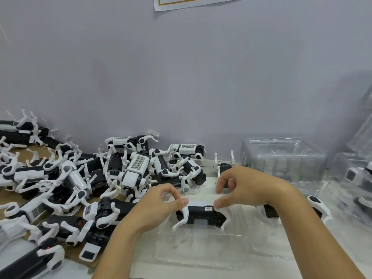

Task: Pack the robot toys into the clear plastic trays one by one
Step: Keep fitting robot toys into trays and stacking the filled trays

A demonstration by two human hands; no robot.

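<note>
A black and white robot dog toy (200, 215) lies belly-up in a clear plastic tray (201, 256) at the centre. My left hand (159, 206) pinches a white leg at the toy's left end between thumb and forefinger. My right hand (247, 188) pinches a white leg at its right end. A big heap of the same robot toys (80, 182) covers the table's left side.
A stack of clear trays (281, 158) stands at the back right. Further right, another clear tray (354, 178) holds a robot toy. One more toy (316, 206) lies behind my right forearm. A toy (224, 168) stands against the wall. Brown cardboard (70, 252) lies under the heap.
</note>
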